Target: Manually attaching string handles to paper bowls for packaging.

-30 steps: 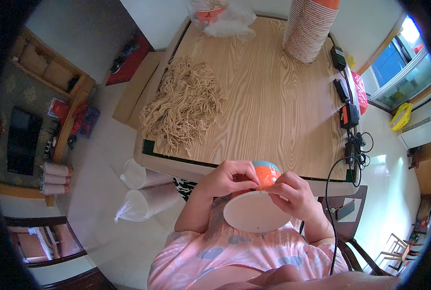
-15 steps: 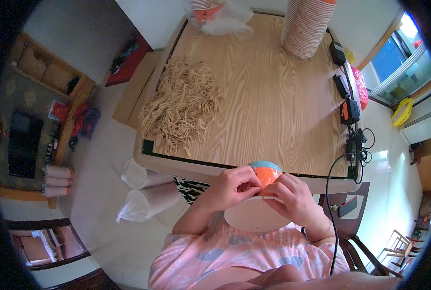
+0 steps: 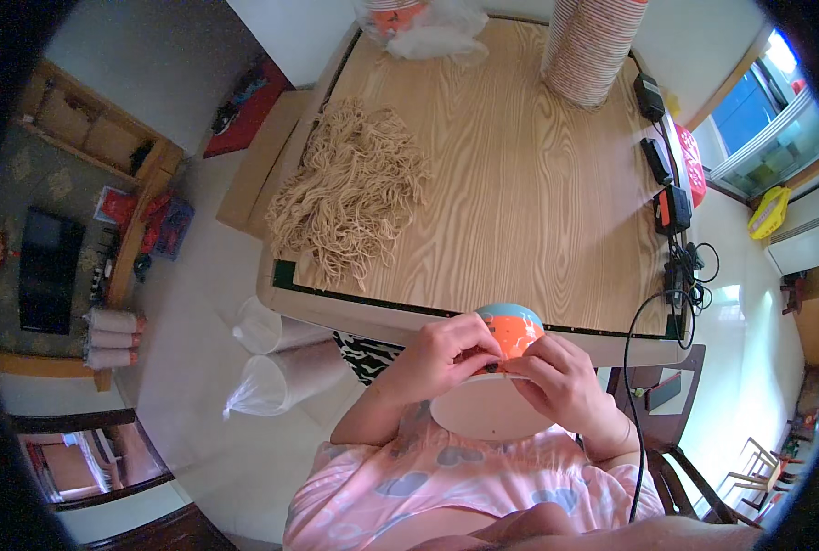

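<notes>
A paper bowl [image 3: 517, 332], orange and teal outside with a white inside, is held at the table's front edge, tilted so its open mouth faces me. My left hand [image 3: 451, 354] is closed at the bowl's rim, thumb and fingers pinched together. Opposite it, my right hand [image 3: 564, 375] is closed on the same rim, its fingertips close to the left ones. Something small and dark shows at the left fingertips, too small to name. Beyond my hands, a loose heap of beige cord pieces [image 3: 350, 193] lies on the table's left side.
On the wood-grain table [image 3: 492, 184], a tall stack of paper bowls [image 3: 593, 50] stands at the back right. A plastic bag [image 3: 437, 32] with bowls sits at the back. Black adapters and cables [image 3: 674, 211] line the right edge. Bagged stacks [image 3: 294, 381] lie on the floor at left.
The view has shifted slightly. Both hands stay pinched at the bowl's rim, with only small finger movements.
</notes>
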Tool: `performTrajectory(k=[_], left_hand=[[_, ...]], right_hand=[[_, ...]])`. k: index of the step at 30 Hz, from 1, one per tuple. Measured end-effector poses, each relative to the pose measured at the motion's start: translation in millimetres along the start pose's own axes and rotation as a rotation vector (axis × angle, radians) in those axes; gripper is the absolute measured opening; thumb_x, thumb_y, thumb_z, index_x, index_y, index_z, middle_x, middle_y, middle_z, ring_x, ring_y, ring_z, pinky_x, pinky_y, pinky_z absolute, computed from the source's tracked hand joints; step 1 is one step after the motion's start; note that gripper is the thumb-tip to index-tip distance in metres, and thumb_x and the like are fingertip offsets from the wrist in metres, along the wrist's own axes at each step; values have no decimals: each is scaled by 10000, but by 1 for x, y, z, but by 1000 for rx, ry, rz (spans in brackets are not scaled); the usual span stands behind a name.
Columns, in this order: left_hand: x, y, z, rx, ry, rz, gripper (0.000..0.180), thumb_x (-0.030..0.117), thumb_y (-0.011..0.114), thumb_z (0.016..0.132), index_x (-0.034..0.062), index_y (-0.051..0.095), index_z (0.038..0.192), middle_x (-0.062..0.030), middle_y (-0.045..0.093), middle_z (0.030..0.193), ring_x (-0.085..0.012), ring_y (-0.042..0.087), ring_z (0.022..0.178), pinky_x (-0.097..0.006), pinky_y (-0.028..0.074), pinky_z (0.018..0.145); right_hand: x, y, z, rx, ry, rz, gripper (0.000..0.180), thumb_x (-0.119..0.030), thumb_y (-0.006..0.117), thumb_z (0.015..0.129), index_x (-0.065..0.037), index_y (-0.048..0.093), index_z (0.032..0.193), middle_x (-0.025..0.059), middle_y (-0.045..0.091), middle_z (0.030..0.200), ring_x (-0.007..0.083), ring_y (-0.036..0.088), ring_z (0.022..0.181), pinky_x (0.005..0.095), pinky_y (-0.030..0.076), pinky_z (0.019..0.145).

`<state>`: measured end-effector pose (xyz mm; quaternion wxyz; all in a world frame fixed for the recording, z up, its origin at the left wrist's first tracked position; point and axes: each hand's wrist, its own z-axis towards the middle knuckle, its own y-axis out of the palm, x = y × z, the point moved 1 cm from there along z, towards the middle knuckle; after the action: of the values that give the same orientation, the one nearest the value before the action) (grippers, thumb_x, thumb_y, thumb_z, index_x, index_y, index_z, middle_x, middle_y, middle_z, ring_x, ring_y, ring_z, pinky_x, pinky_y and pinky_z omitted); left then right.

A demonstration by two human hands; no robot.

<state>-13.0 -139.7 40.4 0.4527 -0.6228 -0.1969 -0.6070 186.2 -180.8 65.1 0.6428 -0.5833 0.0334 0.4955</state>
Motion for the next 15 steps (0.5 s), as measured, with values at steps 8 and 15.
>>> performTrajectory(k=[8,15], left_hand=[[5,3,1,41,38,129,124,37,703,748,24,616,835,-99,596,799,-256,614,761,-340,493,679],[5,3,5,17,39,132,107,32,685,764,23,610,839,-102,592,810,-266,610,772,-347,491,681]], right_hand=[[2,0,1,-8,-5,76,291,-29,679,680,-55,601,959,92,530,819,283,570,749,389,497,658],[-1,-1,3,38,82,74,304,-26,712,692,-59,607,975,90,603,853,275,594,728,373,499,631]])
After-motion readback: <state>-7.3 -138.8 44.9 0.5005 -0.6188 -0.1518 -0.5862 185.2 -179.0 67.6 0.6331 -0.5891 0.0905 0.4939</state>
